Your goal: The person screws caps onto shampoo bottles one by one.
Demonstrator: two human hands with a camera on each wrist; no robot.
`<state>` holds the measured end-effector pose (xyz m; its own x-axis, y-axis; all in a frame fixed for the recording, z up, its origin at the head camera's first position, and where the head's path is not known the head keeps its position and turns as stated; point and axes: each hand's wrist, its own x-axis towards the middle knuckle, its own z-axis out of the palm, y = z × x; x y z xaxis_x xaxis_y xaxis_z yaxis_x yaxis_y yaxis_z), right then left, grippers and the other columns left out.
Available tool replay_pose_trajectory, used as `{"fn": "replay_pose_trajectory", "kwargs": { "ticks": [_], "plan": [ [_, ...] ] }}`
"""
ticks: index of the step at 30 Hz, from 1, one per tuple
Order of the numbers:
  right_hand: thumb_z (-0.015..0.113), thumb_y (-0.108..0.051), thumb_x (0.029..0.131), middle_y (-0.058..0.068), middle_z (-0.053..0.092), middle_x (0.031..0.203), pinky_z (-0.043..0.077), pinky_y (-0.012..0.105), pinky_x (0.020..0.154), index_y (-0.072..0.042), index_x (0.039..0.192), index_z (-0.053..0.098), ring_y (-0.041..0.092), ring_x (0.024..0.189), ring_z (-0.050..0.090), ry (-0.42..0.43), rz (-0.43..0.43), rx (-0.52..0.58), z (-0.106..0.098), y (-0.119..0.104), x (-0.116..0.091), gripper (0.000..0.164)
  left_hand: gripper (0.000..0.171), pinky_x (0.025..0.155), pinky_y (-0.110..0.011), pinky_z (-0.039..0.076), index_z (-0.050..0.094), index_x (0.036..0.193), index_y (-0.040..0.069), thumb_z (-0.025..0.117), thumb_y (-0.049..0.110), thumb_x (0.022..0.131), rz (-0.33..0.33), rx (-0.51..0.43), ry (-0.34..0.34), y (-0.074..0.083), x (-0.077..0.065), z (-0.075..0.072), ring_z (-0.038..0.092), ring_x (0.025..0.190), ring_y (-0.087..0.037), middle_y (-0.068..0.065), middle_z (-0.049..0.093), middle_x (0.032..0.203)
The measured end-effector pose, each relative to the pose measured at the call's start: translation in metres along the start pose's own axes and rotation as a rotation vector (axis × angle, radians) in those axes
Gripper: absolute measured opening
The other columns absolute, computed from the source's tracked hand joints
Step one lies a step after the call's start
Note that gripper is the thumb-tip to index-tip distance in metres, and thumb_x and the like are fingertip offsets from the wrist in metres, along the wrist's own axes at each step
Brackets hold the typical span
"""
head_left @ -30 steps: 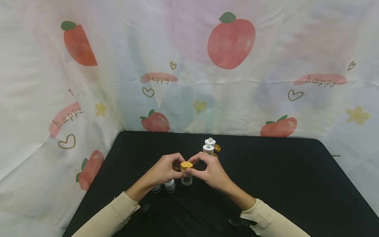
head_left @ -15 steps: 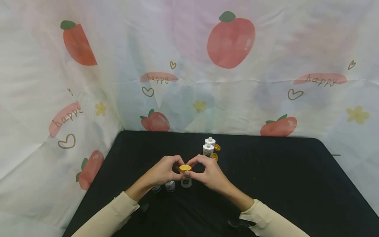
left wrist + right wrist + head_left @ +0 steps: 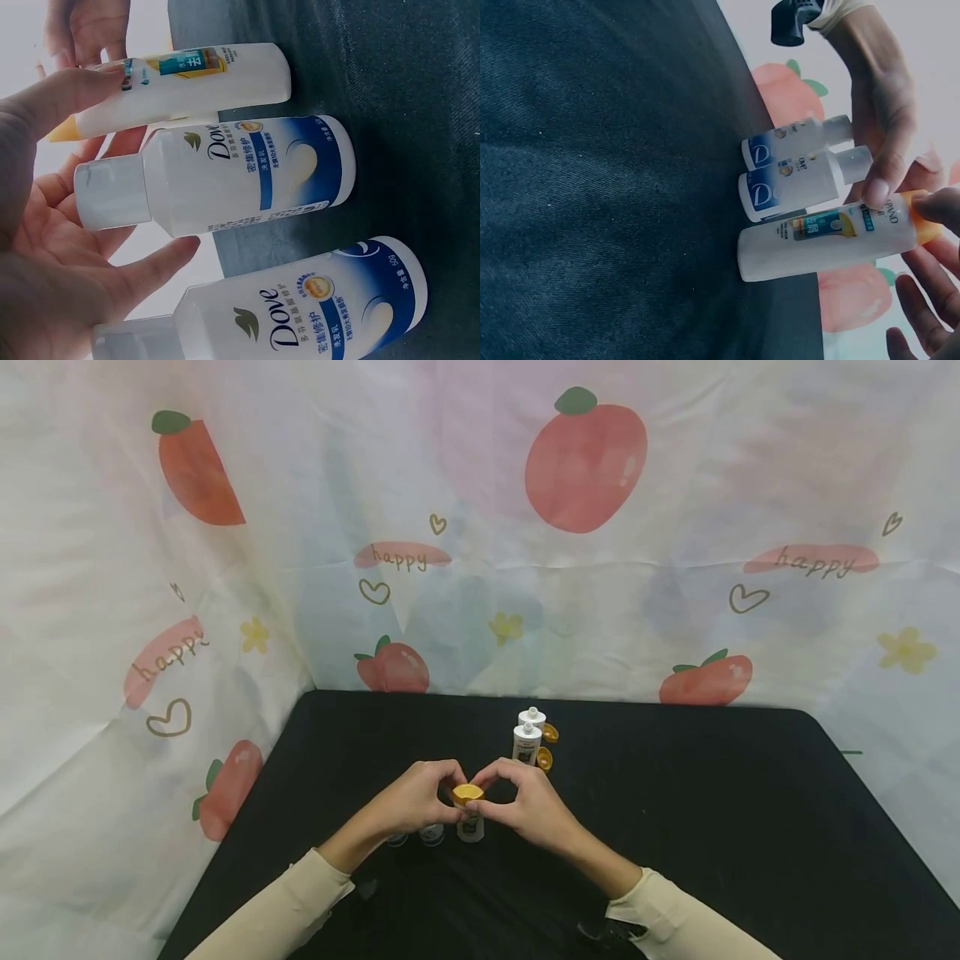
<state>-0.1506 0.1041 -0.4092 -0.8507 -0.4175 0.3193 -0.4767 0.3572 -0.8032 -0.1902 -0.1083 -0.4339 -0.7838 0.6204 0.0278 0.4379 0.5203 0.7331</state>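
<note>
A white Pantene-style shampoo bottle (image 3: 470, 829) with a yellow cap (image 3: 468, 792) stands upright between both hands. My left hand (image 3: 415, 797) grips its upper body, the thumb pressing the label side in the left wrist view. With thumb and fingers, my right hand (image 3: 531, 800) pinches the yellow cap, which sits on the bottle's top. Left of this bottle, two white and blue Dove shampoo bottles (image 3: 180, 180) stand in a row, both with white caps on. In the head view they are partly hidden behind my left hand.
Farther back on the black table (image 3: 675, 793) stand two white bottles (image 3: 527, 743) with bare nozzles. Beside them lie two yellow caps (image 3: 544, 760). A printed fruit curtain (image 3: 480, 527) hangs along the back and left edges of the table.
Both hands and the yellow-capped bottle have shifted slightly nearer to me. More of the rear bottles and their loose caps shows past my right hand. Both hands keep their hold.
</note>
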Motion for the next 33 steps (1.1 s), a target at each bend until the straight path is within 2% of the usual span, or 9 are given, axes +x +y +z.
{"fn": "replay_pose_trajectory", "kwargs": {
  "ticks": [8,16,23,33],
  "plan": [
    [0.077,-0.013,0.081,0.006,0.067,0.094,0.049,0.033,0.084,-0.009,0.101,0.068,0.022,0.092,0.064,-0.028,0.010,-0.001,0.002,0.010,0.001,0.022,0.025,0.066,-0.023,0.050,0.061,0.093,0.021,0.081,0.019,0.078,-0.008,0.004,-0.024,0.003,0.000,-0.002,0.061,0.080,-0.008,0.011,0.065,0.086],
    [0.077,-0.031,0.081,-0.013,0.064,0.095,0.050,0.034,0.084,-0.025,0.103,0.067,0.019,0.094,0.063,-0.041,0.014,-0.018,0.009,0.041,0.001,0.025,0.022,0.066,-0.024,0.050,0.061,0.092,0.022,0.080,0.021,0.079,-0.018,0.016,-0.033,0.006,-0.002,-0.004,0.060,0.079,-0.007,0.012,0.064,0.086],
    [0.076,-0.039,0.080,-0.016,0.063,0.094,0.050,0.031,0.084,-0.029,0.102,0.066,0.008,0.092,0.061,-0.054,-0.008,-0.022,0.007,0.043,0.001,0.026,0.023,0.066,-0.023,0.050,0.061,0.091,0.022,0.080,0.019,0.079,-0.013,0.007,-0.024,0.004,-0.002,-0.002,0.060,0.079,-0.009,0.011,0.064,0.086],
    [0.077,-0.039,0.080,-0.016,0.063,0.094,0.049,0.031,0.084,-0.029,0.100,0.066,0.006,0.091,0.060,-0.088,-0.031,-0.036,0.005,0.044,0.003,0.025,0.023,0.065,-0.022,0.049,0.060,0.090,0.021,0.080,0.018,0.078,0.015,0.030,-0.031,0.003,-0.002,-0.001,0.062,0.080,-0.017,0.011,0.065,0.086]
  ]
}}
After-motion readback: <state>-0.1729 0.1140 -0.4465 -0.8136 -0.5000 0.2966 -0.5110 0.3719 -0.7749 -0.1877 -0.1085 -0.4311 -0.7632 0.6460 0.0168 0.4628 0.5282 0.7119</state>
